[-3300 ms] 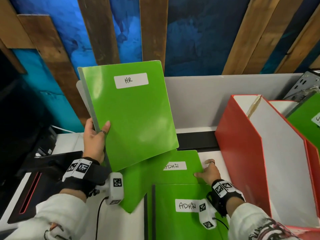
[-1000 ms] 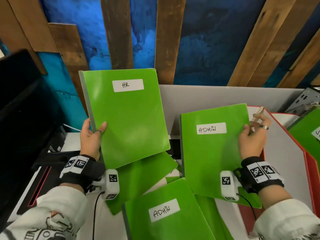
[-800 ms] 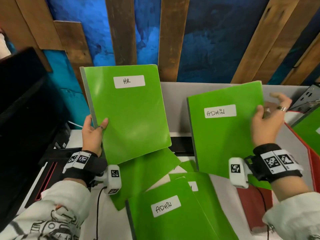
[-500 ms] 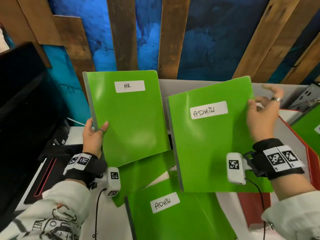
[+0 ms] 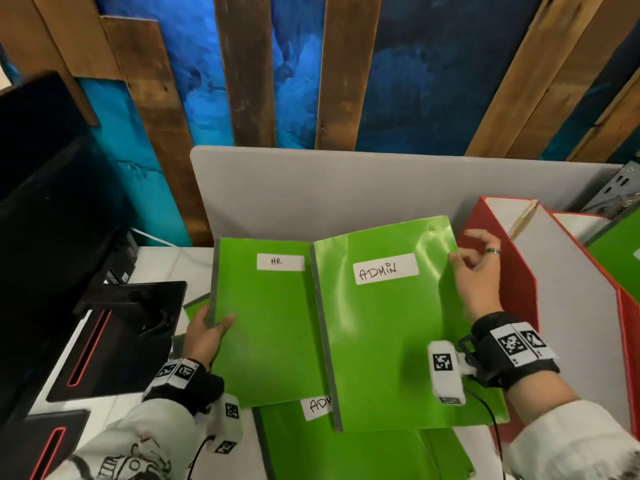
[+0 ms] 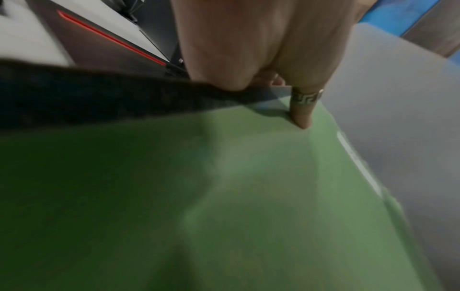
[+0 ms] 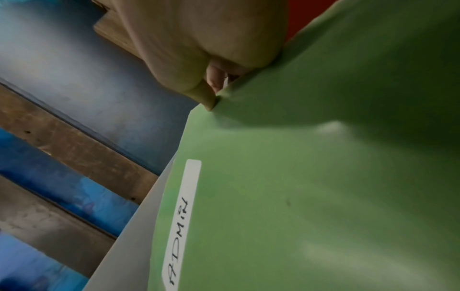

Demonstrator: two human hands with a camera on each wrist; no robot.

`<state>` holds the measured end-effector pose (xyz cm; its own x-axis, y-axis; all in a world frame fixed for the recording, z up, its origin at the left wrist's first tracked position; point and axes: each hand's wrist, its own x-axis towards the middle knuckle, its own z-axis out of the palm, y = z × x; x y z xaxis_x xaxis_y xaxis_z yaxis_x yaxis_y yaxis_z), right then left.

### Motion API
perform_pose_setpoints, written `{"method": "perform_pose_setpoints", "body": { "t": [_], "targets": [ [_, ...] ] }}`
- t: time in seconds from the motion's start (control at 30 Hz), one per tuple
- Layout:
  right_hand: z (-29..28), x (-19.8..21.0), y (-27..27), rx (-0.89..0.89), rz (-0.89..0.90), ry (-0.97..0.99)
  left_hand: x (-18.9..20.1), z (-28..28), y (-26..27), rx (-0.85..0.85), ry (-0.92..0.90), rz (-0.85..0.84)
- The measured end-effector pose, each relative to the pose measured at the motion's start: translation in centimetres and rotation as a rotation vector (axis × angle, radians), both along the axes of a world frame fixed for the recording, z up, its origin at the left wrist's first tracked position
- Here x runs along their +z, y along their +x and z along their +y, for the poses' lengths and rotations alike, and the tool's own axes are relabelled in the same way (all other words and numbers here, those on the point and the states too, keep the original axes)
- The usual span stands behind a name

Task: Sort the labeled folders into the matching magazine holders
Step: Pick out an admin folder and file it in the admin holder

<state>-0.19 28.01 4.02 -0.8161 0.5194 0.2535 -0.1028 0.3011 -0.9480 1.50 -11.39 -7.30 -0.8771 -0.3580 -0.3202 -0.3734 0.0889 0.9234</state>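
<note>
An ADMIN folder [image 5: 346, 448] lay nearest on the surface [image 5: 162, 265]. Above it, the right hand [image 5: 476, 275] pinched another ADMIN folder's [image 5: 398, 341] right edge, having swung it leftward to overlap the HR folder [image 5: 266, 323] gripped by the left hand [image 5: 204, 336]. Neither was filed yet; the red holder [image 5: 502, 282] waited beyond.

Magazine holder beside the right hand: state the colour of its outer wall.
Red outside on the magazine holder, with a white inner face; the head view shows it best, behind the right hand.
</note>
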Motion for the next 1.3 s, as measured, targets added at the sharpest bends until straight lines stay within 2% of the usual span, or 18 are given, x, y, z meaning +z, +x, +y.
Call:
{"method": "perform_pose_setpoints", "body": {
  "t": [0.2,0.23,0.3,0.33,0.4,0.47,0.53,0.57,0.67,0.83,0.9,0.97,1.03,1.13,1.2,1.3],
  "targets": [
    [-0.9,-1.0,0.2,0.027,-0.033,-0.046,0.3,-0.1,-0.6,-0.090,-0.426,-0.287],
    [-1.1,-1.0,0.2,0.040,-0.035,-0.065,0.3,0.0,-0.8,-0.121,-0.500,-0.298],
    [-1.5,-1.1,0.1,0.077,-0.031,-0.113,0.6,0.5,-1.3,-0.145,-0.565,-0.208],
    [-1.7,-1.2,0.1,0.088,-0.031,-0.133,1.1,1.1,-1.6,-0.159,-0.502,-0.130],
    [-2.3,-1.1,-0.1,0.108,-0.037,-0.169,2.7,2.9,-1.7,-0.257,-0.237,-0.018],
    [-3.0,-0.9,-0.2,0.143,-0.023,-0.209,4.3,4.9,-1.7,-0.417,0.015,0.003],
    [-3.6,-0.8,-0.2,0.156,-0.009,-0.240,5.3,6.4,-1.6,-0.544,0.097,-0.023],
    [-3.8,-0.6,-0.2,0.160,-0.004,-0.248,5.5,7.0,-1.7,-0.554,0.113,-0.015],
    [-4.2,-0.8,0.2,0.185,-0.020,-0.316,5.0,7.5,-2.2,-0.427,0.232,0.065],
    [-4.1,-1.3,1.4,0.262,-0.057,-0.329,4.8,7.2,-2.6,-0.406,0.372,0.172],
    [-3.9,-2.0,2.1,0.302,-0.167,-0.322,5.0,6.8,-2.9,-0.376,0.358,0.220],
    [-3.3,-3.4,3.1,0.323,-0.359,-0.276,5.5,6.3,-3.3,-0.341,0.359,0.265],
    [-2.5,-5.3,4.5,0.378,-0.641,-0.168,6.1,5.6,-3.7,-0.316,0.359,0.302],
    [-2.2,-8.6,7.2,0.557,-1.052,0.016,6.8,4.4,-4.4,-0.263,0.346,0.340],
    [-2.5,-10.7,8.5,0.608,-1.159,0.103,7.0,3.7,-4.8,-0.221,0.335,0.364],
    [-4.1,-12.2,9.4,0.565,-1.146,0.304,7.4,3.2,-5.0,-0.196,0.321,0.393]
  ]
}}
